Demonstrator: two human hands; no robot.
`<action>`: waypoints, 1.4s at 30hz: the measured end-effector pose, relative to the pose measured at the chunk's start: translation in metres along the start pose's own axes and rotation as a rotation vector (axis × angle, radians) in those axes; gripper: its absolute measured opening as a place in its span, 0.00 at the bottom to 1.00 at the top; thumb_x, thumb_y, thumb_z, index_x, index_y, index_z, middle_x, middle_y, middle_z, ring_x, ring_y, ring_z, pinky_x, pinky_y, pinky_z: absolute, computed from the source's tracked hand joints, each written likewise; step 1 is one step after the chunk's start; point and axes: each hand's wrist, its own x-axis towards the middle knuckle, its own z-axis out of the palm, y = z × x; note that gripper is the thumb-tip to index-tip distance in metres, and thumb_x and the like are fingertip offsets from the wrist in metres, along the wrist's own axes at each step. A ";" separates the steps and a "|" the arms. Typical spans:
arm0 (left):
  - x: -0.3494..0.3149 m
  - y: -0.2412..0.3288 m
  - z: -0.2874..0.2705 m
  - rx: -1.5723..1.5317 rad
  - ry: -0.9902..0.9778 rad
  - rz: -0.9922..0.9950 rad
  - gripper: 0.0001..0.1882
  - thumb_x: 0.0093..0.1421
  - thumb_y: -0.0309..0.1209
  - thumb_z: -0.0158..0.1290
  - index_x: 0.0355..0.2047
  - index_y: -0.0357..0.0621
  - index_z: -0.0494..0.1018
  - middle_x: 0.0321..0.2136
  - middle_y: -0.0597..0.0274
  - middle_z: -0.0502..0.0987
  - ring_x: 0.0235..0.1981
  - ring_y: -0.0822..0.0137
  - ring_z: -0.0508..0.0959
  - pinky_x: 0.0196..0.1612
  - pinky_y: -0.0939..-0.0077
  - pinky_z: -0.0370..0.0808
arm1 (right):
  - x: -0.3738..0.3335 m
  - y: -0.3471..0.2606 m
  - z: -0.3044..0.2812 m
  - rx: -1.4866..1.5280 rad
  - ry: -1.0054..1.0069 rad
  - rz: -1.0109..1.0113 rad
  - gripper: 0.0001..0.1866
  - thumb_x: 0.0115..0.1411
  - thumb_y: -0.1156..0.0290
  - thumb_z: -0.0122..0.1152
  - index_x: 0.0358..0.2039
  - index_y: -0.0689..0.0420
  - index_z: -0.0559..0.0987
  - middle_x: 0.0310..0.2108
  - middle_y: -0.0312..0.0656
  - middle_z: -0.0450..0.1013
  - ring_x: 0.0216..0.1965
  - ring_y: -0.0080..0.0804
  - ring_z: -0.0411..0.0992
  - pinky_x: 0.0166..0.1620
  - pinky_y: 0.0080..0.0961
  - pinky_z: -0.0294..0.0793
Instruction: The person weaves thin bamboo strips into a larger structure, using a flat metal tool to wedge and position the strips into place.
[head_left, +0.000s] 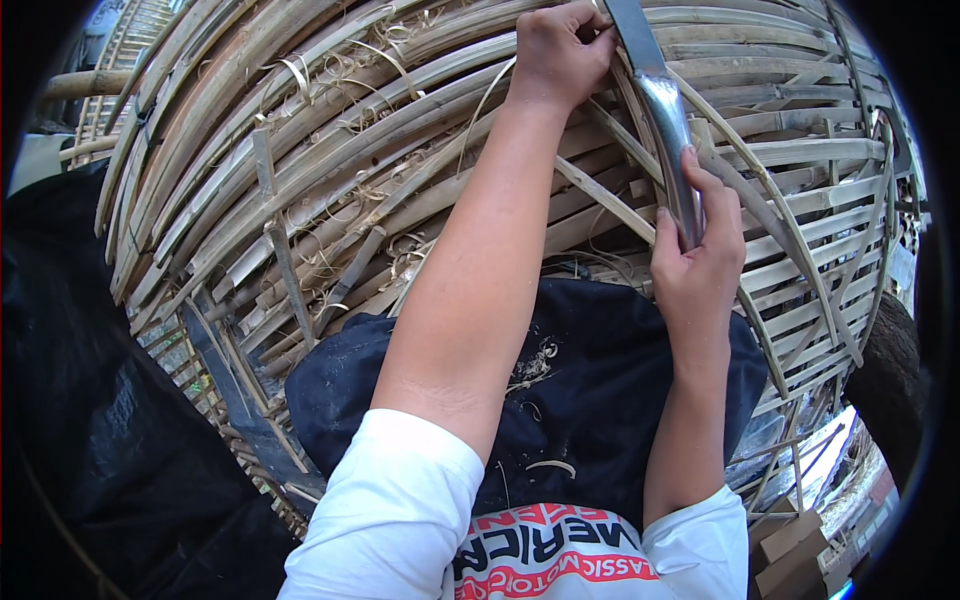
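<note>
My right hand (700,240) is closed around the lower, shiny rounded end of a long metal knife (660,105). Its flat grey part runs up past the top edge of the view, so the far end is out of sight. Beside it, my left hand (565,55) is stretched far forward with its fingers curled in. What those fingers hold is hidden. Thin bamboo strips (610,195) lie below the knife and between my hands. Dark cloth (590,400) covers my lap, with pale shavings (535,365) scattered on it.
A slatted bamboo platform (780,150) spreads ahead and to the right. Split bamboo lengths (330,180) with curled shavings are piled on the left. Black sheeting (110,400) hangs at the far left. A dark log (890,360) stands at the right edge.
</note>
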 end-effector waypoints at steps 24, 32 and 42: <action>-0.002 -0.014 0.008 -0.015 0.020 0.000 0.08 0.52 0.29 0.65 0.23 0.39 0.79 0.18 0.54 0.79 0.19 0.60 0.81 0.27 0.72 0.77 | -0.004 -0.002 -0.004 0.028 0.011 -0.027 0.29 0.52 0.86 0.58 0.57 0.54 0.77 0.39 0.50 0.70 0.39 0.47 0.74 0.43 0.39 0.73; -0.001 -0.015 0.011 0.040 0.055 0.087 0.07 0.51 0.28 0.66 0.23 0.40 0.80 0.17 0.54 0.79 0.18 0.60 0.80 0.26 0.71 0.76 | 0.000 -0.005 -0.007 0.058 0.081 -0.066 0.30 0.52 0.86 0.60 0.57 0.54 0.77 0.38 0.49 0.70 0.38 0.47 0.74 0.43 0.37 0.74; -0.004 -0.005 0.002 0.047 0.056 0.064 0.07 0.53 0.29 0.66 0.25 0.40 0.80 0.18 0.58 0.79 0.19 0.67 0.78 0.26 0.73 0.74 | 0.004 0.002 0.002 0.040 -0.025 0.066 0.29 0.52 0.87 0.60 0.56 0.55 0.77 0.37 0.48 0.70 0.39 0.45 0.73 0.44 0.36 0.73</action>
